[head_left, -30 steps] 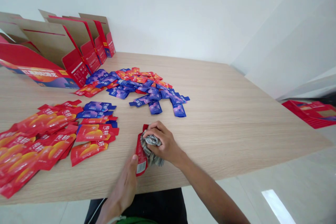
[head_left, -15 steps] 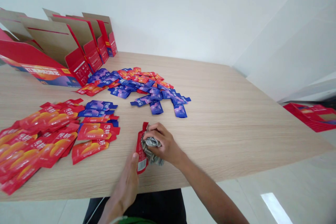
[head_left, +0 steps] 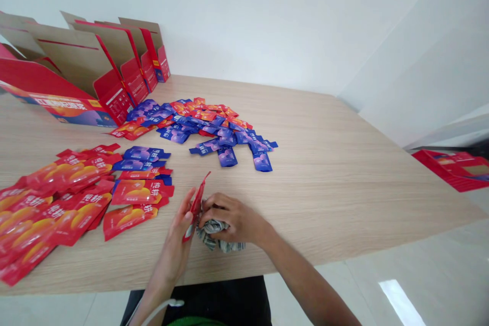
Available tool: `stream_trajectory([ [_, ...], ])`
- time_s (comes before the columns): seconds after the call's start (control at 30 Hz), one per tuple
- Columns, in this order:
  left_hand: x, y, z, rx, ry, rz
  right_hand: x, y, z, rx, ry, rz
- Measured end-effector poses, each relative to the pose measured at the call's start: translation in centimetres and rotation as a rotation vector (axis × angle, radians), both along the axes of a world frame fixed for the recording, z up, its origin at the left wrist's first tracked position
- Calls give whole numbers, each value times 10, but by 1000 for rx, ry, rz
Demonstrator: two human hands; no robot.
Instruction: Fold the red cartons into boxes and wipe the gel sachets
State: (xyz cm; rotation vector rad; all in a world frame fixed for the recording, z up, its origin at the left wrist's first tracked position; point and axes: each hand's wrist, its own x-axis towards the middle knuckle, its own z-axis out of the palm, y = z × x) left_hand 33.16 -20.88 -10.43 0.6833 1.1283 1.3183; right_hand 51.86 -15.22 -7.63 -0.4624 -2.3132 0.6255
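My left hand (head_left: pixel 176 242) holds a red sachet (head_left: pixel 197 199) edge-on, lifted off the wooden table (head_left: pixel 336 173) near its front edge. My right hand (head_left: pixel 231 217) is closed on a crumpled grey striped cloth (head_left: pixel 217 237) and presses it against the sachet's side. To the left lies a spread of red sachets (head_left: pixel 61 204), with a few blue ones (head_left: pixel 143 155) among them. Farther back sits a mixed pile of blue and red sachets (head_left: pixel 208 125).
Several open red cardboard cartons (head_left: pixel 87 76) stand along the back left of the table against the white wall. Flat red cartons (head_left: pixel 454 165) lie on a surface off the table's right edge. A white cord (head_left: pixel 160 307) hangs at my left wrist.
My left hand has lifted and turned the red sachet from lying near flat to standing edge-on. My right hand and the cloth have slid slightly toward me.
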Motion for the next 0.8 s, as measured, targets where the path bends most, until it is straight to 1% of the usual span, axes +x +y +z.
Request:
stream_trajectory([
  [0.1,-4,3,7,-33,-136,14,3,0,5,-17,41,-112],
  [0.17,-4,2,9,-37,-180,-11,5,0,8,-12,141,-194],
  [0.27,-3,2,12,-42,-190,-42,7,1,12,9,294,-286],
  [0.37,1,2,15,-49,-181,-55,9,1,15,14,357,-357],
  [0.4,2,2,15,-49,-178,-46,10,1,15,17,366,-363],
  [0.47,4,2,13,-63,-167,18,11,0,15,34,353,-336],
  [0.53,6,-2,6,-87,-166,85,10,0,13,63,273,-267],
  [0.57,8,-4,2,-98,-171,98,9,-1,11,88,207,-228],
  [0.63,11,-10,-7,-117,-135,78,5,-1,7,145,64,-168],
  [0.7,15,-17,-13,-123,-5,25,1,-2,4,176,-17,-146],
  [0.8,20,-27,-13,-106,186,-24,-3,-3,4,119,35,-208],
])
